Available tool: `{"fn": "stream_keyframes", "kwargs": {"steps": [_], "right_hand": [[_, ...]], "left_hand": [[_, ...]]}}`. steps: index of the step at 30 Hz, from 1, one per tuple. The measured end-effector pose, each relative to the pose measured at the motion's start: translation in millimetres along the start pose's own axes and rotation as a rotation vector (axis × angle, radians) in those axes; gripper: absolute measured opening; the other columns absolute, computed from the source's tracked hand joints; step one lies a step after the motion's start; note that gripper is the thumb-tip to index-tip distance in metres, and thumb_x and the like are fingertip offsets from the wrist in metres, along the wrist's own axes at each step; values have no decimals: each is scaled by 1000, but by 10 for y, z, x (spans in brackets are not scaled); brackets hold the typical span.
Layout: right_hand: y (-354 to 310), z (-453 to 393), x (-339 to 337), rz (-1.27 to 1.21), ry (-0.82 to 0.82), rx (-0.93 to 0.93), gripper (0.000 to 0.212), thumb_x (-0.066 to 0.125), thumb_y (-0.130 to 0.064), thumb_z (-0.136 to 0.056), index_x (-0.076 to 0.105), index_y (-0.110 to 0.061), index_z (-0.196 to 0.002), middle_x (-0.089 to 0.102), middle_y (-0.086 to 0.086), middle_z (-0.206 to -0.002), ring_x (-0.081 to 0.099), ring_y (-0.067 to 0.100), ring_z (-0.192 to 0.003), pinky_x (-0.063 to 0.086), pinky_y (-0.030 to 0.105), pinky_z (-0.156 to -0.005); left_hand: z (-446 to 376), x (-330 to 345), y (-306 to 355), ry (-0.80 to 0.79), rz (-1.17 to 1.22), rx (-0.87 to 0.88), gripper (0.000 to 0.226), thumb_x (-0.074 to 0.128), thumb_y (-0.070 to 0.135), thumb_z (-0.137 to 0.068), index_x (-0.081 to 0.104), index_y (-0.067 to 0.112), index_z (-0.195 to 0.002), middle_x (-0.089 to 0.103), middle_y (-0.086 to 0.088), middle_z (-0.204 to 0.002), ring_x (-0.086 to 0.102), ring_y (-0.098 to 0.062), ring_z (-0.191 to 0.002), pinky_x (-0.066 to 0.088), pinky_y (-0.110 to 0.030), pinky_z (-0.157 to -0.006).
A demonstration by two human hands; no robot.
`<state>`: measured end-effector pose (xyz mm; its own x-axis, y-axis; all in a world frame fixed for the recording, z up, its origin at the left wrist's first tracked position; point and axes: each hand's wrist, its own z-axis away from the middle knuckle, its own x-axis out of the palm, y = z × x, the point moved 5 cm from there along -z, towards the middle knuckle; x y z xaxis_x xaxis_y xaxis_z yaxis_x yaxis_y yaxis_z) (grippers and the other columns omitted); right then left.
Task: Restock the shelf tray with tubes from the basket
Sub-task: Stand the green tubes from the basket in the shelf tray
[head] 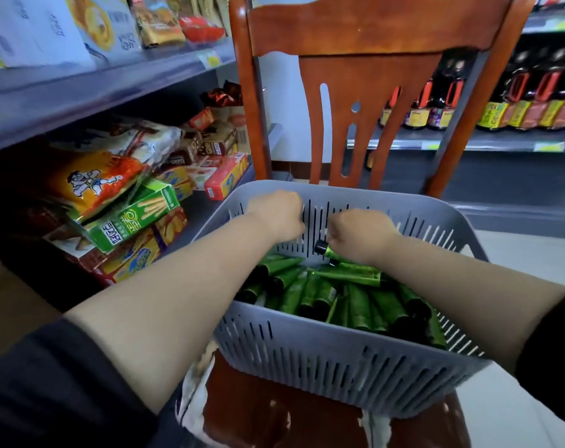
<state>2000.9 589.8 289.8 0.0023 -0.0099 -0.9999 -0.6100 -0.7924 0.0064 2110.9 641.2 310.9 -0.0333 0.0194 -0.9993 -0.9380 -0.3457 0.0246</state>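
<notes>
A grey slotted basket (339,367) sits on a wooden chair seat and holds several green tubes (355,299) with black caps. Both my arms reach into it toward its far wall. My right hand (358,236) grips one green tube (331,252), whose black cap sticks out to the left of my fist. My left hand (279,216) is curled into a fist near the far wall; what it holds, if anything, is hidden. No shelf tray can be made out.
The brown chair back (365,76) rises right behind the basket. On the left, shelves (96,88) hold snack boxes and bags, a green box (135,218) among them. Dark bottles (501,105) line a shelf at the back right.
</notes>
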Motion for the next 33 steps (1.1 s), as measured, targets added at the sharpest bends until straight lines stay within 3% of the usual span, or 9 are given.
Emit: {"fn": "stream_keyframes", "kwargs": {"steps": [5, 9, 14, 16, 18, 21, 24, 30, 33], "right_hand": [[-87, -299, 339, -400, -132, 125, 24, 52, -19, -87, 48, -7, -67, 52, 9, -72, 53, 26, -73, 43, 31, -64], [-256, -409, 673, -902, -334, 363, 12, 55, -16, -91, 47, -8, -95, 59, 15, -84, 56, 22, -63, 47, 27, -54], [-434, -497, 1037, -940, -389, 405, 22, 54, -14, -92, 49, -6, -72, 52, 7, -68, 49, 14, -55, 43, 22, -53], [-498, -483, 1090, -969, -395, 441, 20, 54, -22, -93, 54, -2, -92, 54, 7, -71, 51, 16, -58, 45, 26, -58], [-542, -440, 1110, -1022, -380, 492, 37, 54, -30, -92, 51, -1, -113, 52, 7, -76, 54, 19, -68, 46, 29, -67], [-605, -374, 1169, -1138, -335, 561, 51, 57, -41, -89, 49, -5, -124, 44, 1, -73, 57, 23, -88, 48, 31, -82], [-640, -331, 1172, -1200, -282, 613, 59, 60, -50, -84, 51, -6, -123, 44, 0, -73, 49, 18, -76, 47, 30, -82], [-613, -316, 1209, -1204, -258, 601, 45, 58, -53, -84, 54, -8, -81, 52, 3, -82, 53, 21, -87, 47, 33, -82], [-602, -320, 1232, -1315, -284, 641, 64, 64, -52, -80, 51, -5, -122, 49, 3, -99, 52, 25, -102, 40, 29, -78]], "left_hand": [[-220, 276, -259, -104, 16, -71, 23, 50, 6, -84, 66, 9, -100, 66, -9, -102, 61, -32, -93, 50, -35, -71], [-221, 575, -465, -208, -7, -133, 25, 49, -1, -85, 63, 4, -106, 61, -14, -105, 59, -36, -104, 48, -42, -88], [-215, 777, -551, -348, -109, -213, 32, 48, 8, -93, 53, 2, -124, 53, -16, -129, 51, -34, -120, 44, -42, -97], [-220, 852, -519, -430, -140, -202, 33, 45, 9, -95, 52, 1, -126, 52, -16, -133, 50, -32, -123, 42, -39, -100], [-225, 910, -489, -518, -183, -189, 32, 44, 7, -95, 51, -1, -126, 51, -17, -133, 51, -32, -120, 41, -38, -101], [-202, 915, -454, -586, -262, -152, 33, 40, 6, -96, 51, -1, -126, 52, -18, -117, 50, -25, -98, 42, -32, -98], [-210, 928, -460, -623, -298, -117, 33, 38, 11, -98, 51, -1, -126, 43, -11, -100, 43, -20, -90, 43, -30, -92], [-174, 854, -454, -679, -180, -164, 37, 40, 20, -100, 54, -5, -122, 40, -5, -66, 39, -14, -52, 35, -19, -42], [-201, 844, -485, -676, -72, -204, 39, 45, 22, -98, 51, -5, -126, 52, -11, -80, 47, -20, -64, 43, -24, -55]]}}
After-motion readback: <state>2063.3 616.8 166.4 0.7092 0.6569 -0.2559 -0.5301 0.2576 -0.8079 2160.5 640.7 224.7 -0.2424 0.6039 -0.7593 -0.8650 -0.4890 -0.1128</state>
